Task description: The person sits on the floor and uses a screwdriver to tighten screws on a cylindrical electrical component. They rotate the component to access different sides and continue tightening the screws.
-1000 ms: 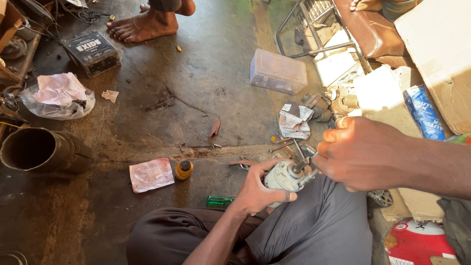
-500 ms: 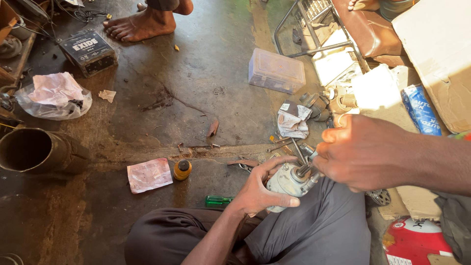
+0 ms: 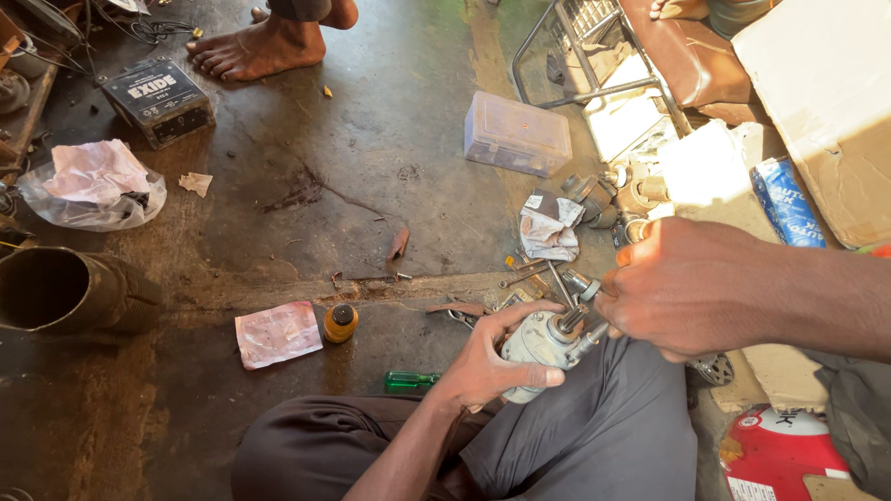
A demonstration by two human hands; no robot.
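The left hand (image 3: 492, 362) is wrapped around a small grey motor (image 3: 538, 348), fingers curled under its body and the thumb laid across the top, so the motor is gripped firmly just above the person's grey-trousered knee (image 3: 594, 436). The motor sits low and right of centre, its shaft end pointing toward two o'clock. The right hand (image 3: 691, 288) comes in from three o'clock, fingers clenched around a thin metal tool (image 3: 580, 286) whose tip meets the motor's shaft end; what exactly the fingertips pinch is hidden by the knuckles.

On the stained concrete floor (image 3: 390, 186), at twelve o'clock from the motor, lies a crumpled rag (image 3: 549, 232), with a clear plastic box (image 3: 518, 134) farther out in the same direction. At nine o'clock stands a small orange bottle with a black cap (image 3: 341, 323), just beside a pink paper (image 3: 278, 334). A green-handled screwdriver (image 3: 411, 379) lies near the left wrist, at about eight o'clock. A black battery (image 3: 156, 100) rests at ten o'clock, well apart, near another person's bare foot (image 3: 264, 48) at eleven o'clock. A plastic bag holding pink cloth (image 3: 91, 186) and a dark metal can on its side (image 3: 65, 289) sit at the far left edge. A blue can (image 3: 784, 199) lies at two o'clock beside cardboard (image 3: 826, 93).
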